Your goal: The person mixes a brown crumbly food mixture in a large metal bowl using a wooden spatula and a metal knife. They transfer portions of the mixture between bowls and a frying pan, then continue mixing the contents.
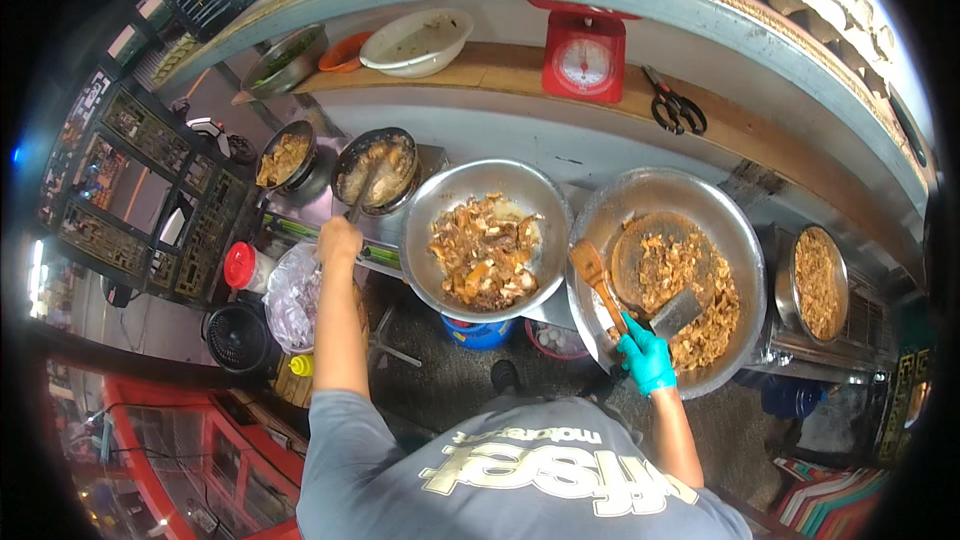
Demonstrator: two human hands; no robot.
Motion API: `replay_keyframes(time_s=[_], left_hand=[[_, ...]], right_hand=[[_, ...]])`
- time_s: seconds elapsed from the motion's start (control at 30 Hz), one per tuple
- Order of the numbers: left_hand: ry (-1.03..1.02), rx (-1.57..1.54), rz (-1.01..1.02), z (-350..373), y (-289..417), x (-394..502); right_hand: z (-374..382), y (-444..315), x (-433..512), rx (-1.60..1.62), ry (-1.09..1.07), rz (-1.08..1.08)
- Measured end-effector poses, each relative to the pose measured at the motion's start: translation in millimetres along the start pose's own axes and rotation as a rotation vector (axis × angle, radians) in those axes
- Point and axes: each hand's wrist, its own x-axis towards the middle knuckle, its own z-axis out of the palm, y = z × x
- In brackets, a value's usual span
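Note:
My bare left hand [340, 240] grips the handle of a long cooking utensil [364, 191], whose far end is in a dark wok [375, 165] of bubbling food. My right hand [646, 356], in a teal glove, is closed on a broad-bladed cleaver [677, 313] over a large metal basin [739, 240]. A wooden spatula [591, 264] meets the fingers of that hand; I cannot tell whether it is held too. Inside this basin, chopped meat [720, 315] lies on and around a round chopping board [630, 232]. Left of it, a second metal basin [431, 202] holds larger meat pieces [487, 251].
Overhead, a wooden shelf [510, 67] carries a red scale [583, 52], scissors [675, 105] and bowls. A pan of fried pieces [285, 157] stands left of the wok. Chopped food fills a metal bowl [817, 281] at right. A plastic bag [292, 296] lies by my left forearm.

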Motion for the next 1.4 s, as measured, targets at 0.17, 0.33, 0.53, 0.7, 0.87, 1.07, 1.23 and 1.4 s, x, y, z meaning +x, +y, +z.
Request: replay_keyframes(time_s=[0.17,0.33,0.53,0.7,0.87,1.07,1.23,1.4], left_hand=[[0.13,0.082,0.111,-33.8,-5.6,-17.5],[0.027,0.046,0.463,-79.7,-1.3,-86.0],[-0.311,0.357,0.467,-54.4,18.2,-149.3],[-0.311,0.3,0.355,-9.6,11.0,-172.6],[-0.231,-0.024,0.274,-19.9,-8.5,-204.4],[-0.071,-0.097,0.094,-73.6,-16.0,-192.8],[0.146,0.169,0.053,-99.9,-23.1,-118.1],[0.075,0.251,-0.166,-77.5,-18.2,-26.5]], right_hand=[[0.5,-8.1,7.5,-0.191,-0.039,-0.139],[-16.6,-8.0,7.5,-0.17,-0.044,-0.149],[-37.4,11.6,8.6,-0.141,-0.065,-0.15],[-49.0,22.3,17.2,-0.145,-0.12,-0.229],[-61.2,23.8,23.3,-0.072,-0.091,-0.229],[-66.2,16.8,34.4,-0.072,-0.137,-0.203],[-47.4,-3.4,44.0,-0.103,-0.137,-0.254],[-26.4,-15.2,37.5,-0.099,-0.144,-0.296]])
